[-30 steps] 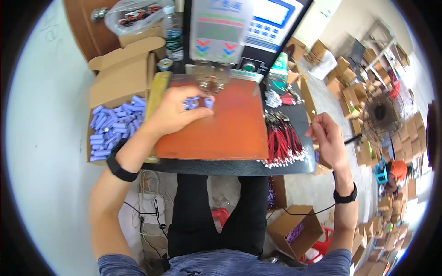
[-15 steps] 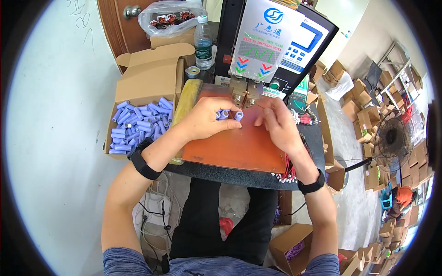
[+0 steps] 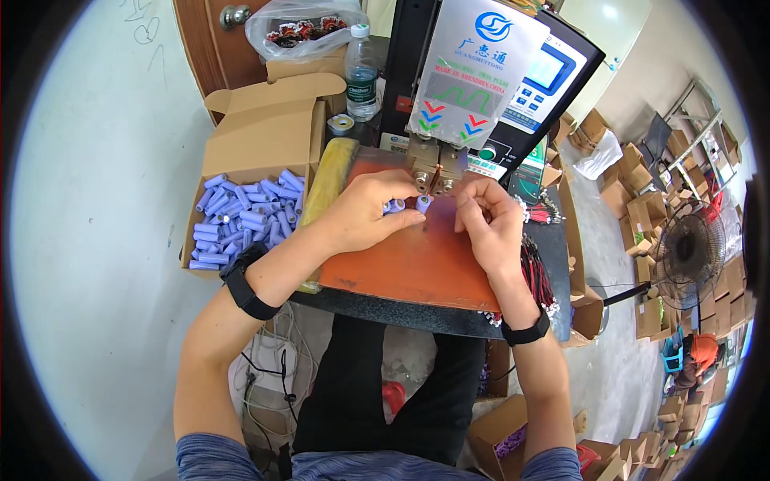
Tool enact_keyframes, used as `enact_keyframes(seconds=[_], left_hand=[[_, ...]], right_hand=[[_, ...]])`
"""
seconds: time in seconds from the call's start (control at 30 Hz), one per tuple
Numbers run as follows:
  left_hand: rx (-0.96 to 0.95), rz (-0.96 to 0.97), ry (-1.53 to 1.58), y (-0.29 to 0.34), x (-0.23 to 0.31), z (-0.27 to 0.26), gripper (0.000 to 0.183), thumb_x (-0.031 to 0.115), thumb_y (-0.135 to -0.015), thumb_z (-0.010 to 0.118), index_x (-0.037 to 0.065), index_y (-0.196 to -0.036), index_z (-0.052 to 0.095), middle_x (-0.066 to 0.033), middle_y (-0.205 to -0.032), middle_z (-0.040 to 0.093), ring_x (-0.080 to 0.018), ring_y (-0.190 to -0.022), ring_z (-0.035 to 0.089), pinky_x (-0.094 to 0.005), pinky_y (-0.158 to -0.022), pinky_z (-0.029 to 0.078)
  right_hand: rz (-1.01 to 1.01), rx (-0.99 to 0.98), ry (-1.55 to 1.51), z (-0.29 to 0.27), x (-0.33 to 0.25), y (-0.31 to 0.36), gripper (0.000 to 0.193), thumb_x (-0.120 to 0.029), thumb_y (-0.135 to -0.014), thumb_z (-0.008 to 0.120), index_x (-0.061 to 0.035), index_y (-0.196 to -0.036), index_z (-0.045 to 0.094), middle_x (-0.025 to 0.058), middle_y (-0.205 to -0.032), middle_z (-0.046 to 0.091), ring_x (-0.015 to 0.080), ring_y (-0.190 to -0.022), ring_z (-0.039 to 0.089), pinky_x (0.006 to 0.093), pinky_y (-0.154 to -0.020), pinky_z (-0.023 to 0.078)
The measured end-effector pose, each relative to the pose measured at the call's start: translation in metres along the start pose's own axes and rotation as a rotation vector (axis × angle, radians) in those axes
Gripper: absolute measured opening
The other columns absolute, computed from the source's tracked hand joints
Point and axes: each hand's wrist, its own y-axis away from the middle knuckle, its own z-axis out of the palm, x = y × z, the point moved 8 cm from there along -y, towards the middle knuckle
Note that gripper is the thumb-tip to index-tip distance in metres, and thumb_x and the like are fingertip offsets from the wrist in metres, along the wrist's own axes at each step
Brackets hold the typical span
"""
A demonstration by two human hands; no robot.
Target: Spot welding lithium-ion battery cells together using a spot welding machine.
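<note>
My left hand (image 3: 370, 212) is closed around a few purple cylindrical battery cells (image 3: 423, 204), their ends turned up. The cells are just below the two metal electrode holders (image 3: 434, 178) of a spot welder (image 3: 473, 72). I cannot tell whether the electrode tips touch a cell. My right hand (image 3: 492, 223) is just to the right of the electrodes, thumb and fingers pinched together. Whatever it holds, if anything, is hidden. Both hands are above an orange mat (image 3: 401, 268) on the dark table.
At the left stands an open cardboard box (image 3: 265, 132) of purple cells, beside a yellow wrapped roll (image 3: 330, 180). A water bottle (image 3: 361, 76) and a tape roll (image 3: 340, 124) are behind. Red wires with white connectors (image 3: 536, 276) lie right of the mat. A fan (image 3: 688, 248) stands farther right.
My right hand's fingers have curled in more tightly beside the electrodes. My left hand still holds the cells under them. The whole view has shifted slightly.
</note>
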Motion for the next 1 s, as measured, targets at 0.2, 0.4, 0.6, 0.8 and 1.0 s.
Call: enact_keyframes(seconds=[0.2, 0.4, 0.6, 0.8, 1.0], left_hand=[[0.01, 0.041, -0.033, 0.0, 0.001, 0.001, 0.023, 0.011, -0.077, 0.068, -0.003, -0.094, 0.062, -0.0158, -0.088, 0.061, -0.0316, -0.083, 0.059, -0.0374, -0.073, 0.046], [-0.014, 0.003, -0.03, 0.0, -0.002, 0.001, 0.023, 0.013, -0.077, 0.068, -0.003, -0.093, 0.061, -0.0162, -0.088, 0.06, -0.032, -0.082, 0.059, -0.037, -0.072, 0.046], [-0.015, -0.015, 0.0, 0.0, -0.006, 0.001, 0.023, 0.012, -0.077, 0.068, -0.003, -0.093, 0.061, -0.0162, -0.088, 0.06, -0.0317, -0.082, 0.059, -0.0364, -0.072, 0.046], [-0.009, -0.007, 0.001, -0.001, -0.007, 0.001, 0.023, 0.013, -0.078, 0.067, -0.003, -0.093, 0.06, -0.0165, -0.088, 0.06, -0.0317, -0.083, 0.059, -0.036, -0.072, 0.046], [-0.027, -0.029, -0.006, -0.001, -0.004, 0.001, 0.022, 0.012, -0.078, 0.066, -0.003, -0.093, 0.061, -0.0163, -0.087, 0.06, -0.0317, -0.083, 0.059, -0.036, -0.072, 0.046]], right_hand=[[0.028, -0.034, -0.014, 0.004, -0.005, 0.004, 0.008, -0.005, -0.087, 0.058, 0.001, -0.085, 0.055, 0.0001, -0.068, 0.058, 0.0032, -0.057, 0.052, 0.0177, -0.052, 0.04], [-0.017, -0.105, 0.021, 0.014, -0.008, 0.004, 0.008, -0.006, -0.089, 0.057, 0.0022, -0.088, 0.056, 0.0013, -0.071, 0.06, 0.0047, -0.062, 0.054, 0.0185, -0.057, 0.042], [-0.02, -0.119, 0.022, 0.015, -0.006, 0.003, 0.009, -0.006, -0.089, 0.057, 0.003, -0.09, 0.056, 0.0023, -0.073, 0.06, 0.0056, -0.064, 0.056, 0.0192, -0.059, 0.043], [0.006, -0.151, 0.032, 0.018, -0.005, 0.002, 0.009, -0.005, -0.089, 0.057, 0.0035, -0.09, 0.056, 0.0029, -0.073, 0.061, 0.0059, -0.064, 0.056, 0.0193, -0.059, 0.043], [0.001, -0.151, 0.057, 0.019, -0.006, 0.003, 0.008, -0.004, -0.089, 0.056, 0.0042, -0.09, 0.056, 0.0035, -0.074, 0.061, 0.0062, -0.064, 0.056, 0.0196, -0.059, 0.044]])
